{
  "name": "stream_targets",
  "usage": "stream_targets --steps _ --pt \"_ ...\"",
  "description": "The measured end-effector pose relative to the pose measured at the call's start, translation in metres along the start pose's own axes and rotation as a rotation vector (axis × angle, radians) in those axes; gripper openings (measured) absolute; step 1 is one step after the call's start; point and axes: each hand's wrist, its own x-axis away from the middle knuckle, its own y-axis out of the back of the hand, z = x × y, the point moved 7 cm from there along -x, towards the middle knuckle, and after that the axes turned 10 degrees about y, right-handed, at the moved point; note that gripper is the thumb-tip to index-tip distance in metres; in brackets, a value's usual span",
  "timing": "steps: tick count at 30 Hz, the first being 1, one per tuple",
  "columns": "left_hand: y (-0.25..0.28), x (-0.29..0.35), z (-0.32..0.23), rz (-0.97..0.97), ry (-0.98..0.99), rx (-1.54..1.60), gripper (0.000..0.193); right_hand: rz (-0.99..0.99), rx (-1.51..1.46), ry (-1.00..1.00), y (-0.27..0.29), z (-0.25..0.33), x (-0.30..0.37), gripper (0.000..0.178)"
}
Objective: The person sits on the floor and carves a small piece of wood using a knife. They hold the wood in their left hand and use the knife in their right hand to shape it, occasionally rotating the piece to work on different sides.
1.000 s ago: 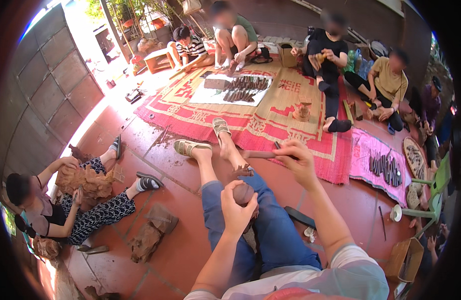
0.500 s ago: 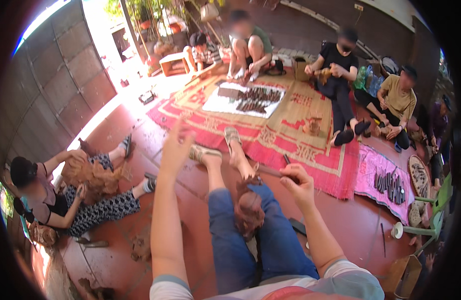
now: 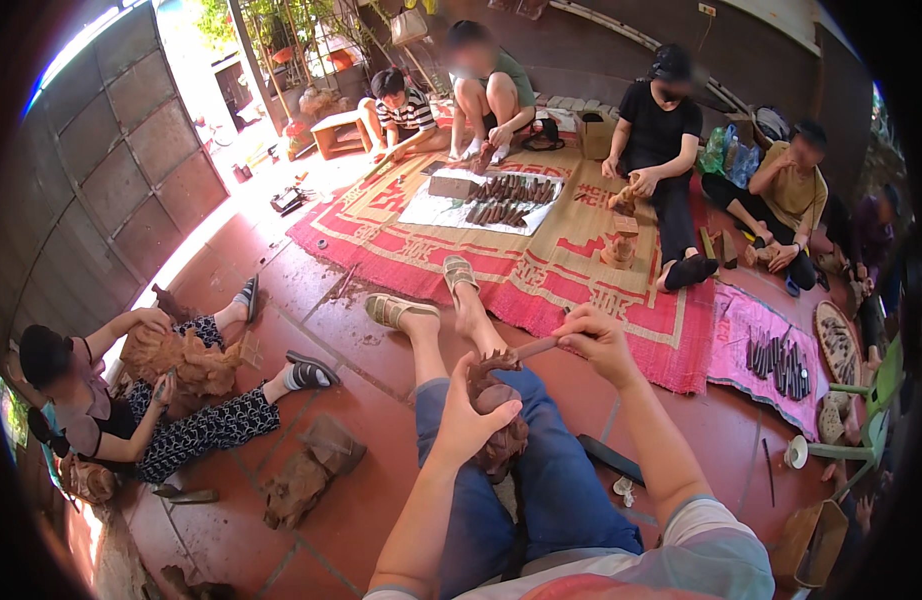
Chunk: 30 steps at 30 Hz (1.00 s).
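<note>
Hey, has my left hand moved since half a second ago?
Yes. Judged against the red-bordered mat, your left hand has come rightward and back toward your body, and is now on the brown carving.

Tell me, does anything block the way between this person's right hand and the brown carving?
Nothing visible does: only the tool in the right hand spans the gap, its far end right by the brown carving.

Has red-tiled floor (image 3: 366,510) as base. Directly carries red-and-tan patterned mat (image 3: 571,250), pink cloth (image 3: 731,322) just beside it, rough brown mass (image 3: 311,470), dark flat bar (image 3: 613,460), thin dark rod (image 3: 768,473).
</note>
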Motion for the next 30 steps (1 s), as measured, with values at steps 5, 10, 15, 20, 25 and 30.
stream_targets --steps 5,10,15,20,25,30 --pt "-0.006 -0.002 0.0 -0.086 -0.181 -0.025 0.094 -0.076 -0.043 0.072 -0.009 0.032 -0.012 0.014" --pt "-0.002 0.0 0.006 -0.182 -0.079 -0.166 0.09 0.08 -0.03 0.008 -0.023 0.006 0.0 0.011" --pt "0.004 -0.007 0.021 -0.208 -0.17 -0.117 0.091 -0.174 -0.016 -0.098 0.026 -0.023 0.03 0.013" --pt "0.0 0.003 0.001 -0.252 -0.165 -0.123 0.084 -0.057 -0.004 0.104 -0.024 0.05 -0.01 0.012" --pt "0.0 0.003 -0.005 -0.212 -0.176 -0.172 0.08 0.084 -0.141 -0.001 -0.049 0.014 -0.007 0.015" --pt "-0.001 0.003 -0.002 -0.183 -0.115 -0.141 0.087 -0.133 0.126 -0.078 0.014 -0.015 0.012 0.015"
